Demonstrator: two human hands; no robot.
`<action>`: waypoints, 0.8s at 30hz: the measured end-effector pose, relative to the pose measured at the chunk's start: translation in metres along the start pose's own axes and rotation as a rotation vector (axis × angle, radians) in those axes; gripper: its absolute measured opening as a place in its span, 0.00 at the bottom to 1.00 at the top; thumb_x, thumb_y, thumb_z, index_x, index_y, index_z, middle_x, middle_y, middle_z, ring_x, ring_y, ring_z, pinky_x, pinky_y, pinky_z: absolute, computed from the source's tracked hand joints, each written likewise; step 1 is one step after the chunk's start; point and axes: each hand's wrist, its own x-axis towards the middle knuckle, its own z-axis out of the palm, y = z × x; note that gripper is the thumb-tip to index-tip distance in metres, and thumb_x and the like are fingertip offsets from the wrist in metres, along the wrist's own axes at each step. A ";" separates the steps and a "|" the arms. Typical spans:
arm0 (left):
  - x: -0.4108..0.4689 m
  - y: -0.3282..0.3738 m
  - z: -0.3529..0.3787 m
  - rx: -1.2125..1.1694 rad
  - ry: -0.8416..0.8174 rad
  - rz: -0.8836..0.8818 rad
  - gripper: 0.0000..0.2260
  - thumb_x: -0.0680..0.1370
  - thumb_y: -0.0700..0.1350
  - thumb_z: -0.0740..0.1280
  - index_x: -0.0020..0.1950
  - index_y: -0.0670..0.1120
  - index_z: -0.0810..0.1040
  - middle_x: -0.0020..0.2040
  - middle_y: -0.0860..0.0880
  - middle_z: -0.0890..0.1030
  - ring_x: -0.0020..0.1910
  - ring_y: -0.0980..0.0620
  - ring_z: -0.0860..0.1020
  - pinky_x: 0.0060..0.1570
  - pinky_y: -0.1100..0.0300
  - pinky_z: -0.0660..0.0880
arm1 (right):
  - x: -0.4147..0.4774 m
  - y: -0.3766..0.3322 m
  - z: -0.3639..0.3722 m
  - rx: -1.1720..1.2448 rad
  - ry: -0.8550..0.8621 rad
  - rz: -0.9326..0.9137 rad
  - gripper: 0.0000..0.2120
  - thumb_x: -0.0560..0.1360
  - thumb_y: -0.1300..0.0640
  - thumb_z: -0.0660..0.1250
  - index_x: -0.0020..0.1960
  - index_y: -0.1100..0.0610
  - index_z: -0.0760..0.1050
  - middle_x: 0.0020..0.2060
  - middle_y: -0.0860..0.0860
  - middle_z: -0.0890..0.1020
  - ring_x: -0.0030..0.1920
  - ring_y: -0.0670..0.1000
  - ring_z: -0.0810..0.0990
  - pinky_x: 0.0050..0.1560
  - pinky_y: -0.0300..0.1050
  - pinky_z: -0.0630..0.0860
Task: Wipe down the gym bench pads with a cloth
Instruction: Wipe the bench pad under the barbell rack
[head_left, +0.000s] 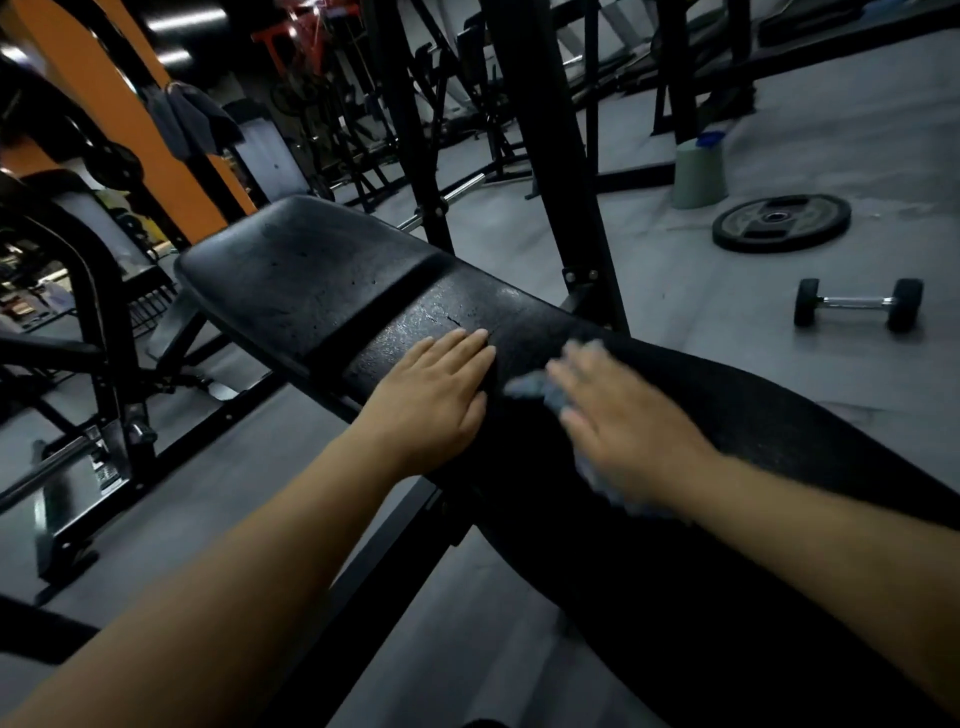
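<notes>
Hands (434, 387) flat on bench pad (467, 306)

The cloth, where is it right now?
In the head view, the cloth lies under the blurred right hand on the long black bench pad, just right of the left hand, which rests flat on the same pad.

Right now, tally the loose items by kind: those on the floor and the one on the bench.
Weight plate: 1
Dumbbell: 1
Green container: 1
Cloth, under the right hand: 1
Total: 4
</notes>
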 end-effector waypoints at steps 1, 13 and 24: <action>0.000 0.005 -0.001 -0.013 -0.005 -0.007 0.31 0.78 0.56 0.43 0.82 0.49 0.55 0.82 0.50 0.53 0.81 0.52 0.49 0.78 0.55 0.43 | 0.016 0.004 0.000 0.024 0.016 0.198 0.26 0.83 0.48 0.51 0.78 0.57 0.61 0.79 0.60 0.57 0.79 0.58 0.54 0.77 0.49 0.48; 0.003 0.067 0.014 -0.088 0.016 0.085 0.33 0.75 0.52 0.44 0.79 0.45 0.64 0.79 0.48 0.63 0.79 0.49 0.60 0.77 0.51 0.53 | -0.001 0.028 -0.006 0.032 0.021 0.204 0.24 0.83 0.53 0.54 0.76 0.62 0.64 0.76 0.59 0.64 0.77 0.57 0.61 0.75 0.41 0.50; -0.010 0.110 0.017 -0.125 0.035 0.113 0.30 0.75 0.50 0.49 0.74 0.43 0.71 0.77 0.45 0.68 0.77 0.45 0.64 0.76 0.49 0.57 | -0.064 0.054 -0.023 -0.034 -0.018 0.080 0.25 0.82 0.51 0.54 0.76 0.61 0.66 0.75 0.60 0.66 0.75 0.57 0.65 0.75 0.40 0.48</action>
